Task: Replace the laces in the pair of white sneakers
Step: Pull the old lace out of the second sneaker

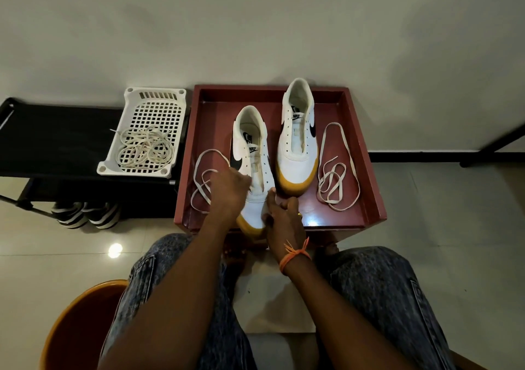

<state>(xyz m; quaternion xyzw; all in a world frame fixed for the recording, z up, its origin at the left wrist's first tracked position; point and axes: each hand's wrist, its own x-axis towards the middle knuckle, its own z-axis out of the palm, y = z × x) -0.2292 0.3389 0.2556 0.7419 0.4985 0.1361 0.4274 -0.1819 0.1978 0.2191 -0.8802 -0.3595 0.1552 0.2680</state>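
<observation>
Two white sneakers with black swooshes and tan toe soles stand unlaced in a dark red tray [366,156]. The left sneaker [252,148] is nearer me; the right sneaker [298,139] sits further back. A loose flat lace [203,182] lies left of the left sneaker, and another lace [336,173] lies right of the right sneaker. My left hand [228,190] rests over the left side of the left sneaker, fingers curled near the lace; whether it pinches the lace is hidden. My right hand [281,216] holds the left sneaker's toe from the right.
A white plastic basket [154,105] with a tangle of cream laces [145,148] sits on a black rack left of the tray. Striped shoes [85,213] stand under the rack. An orange tub [79,327] is by my left knee. A wall rises behind the tray.
</observation>
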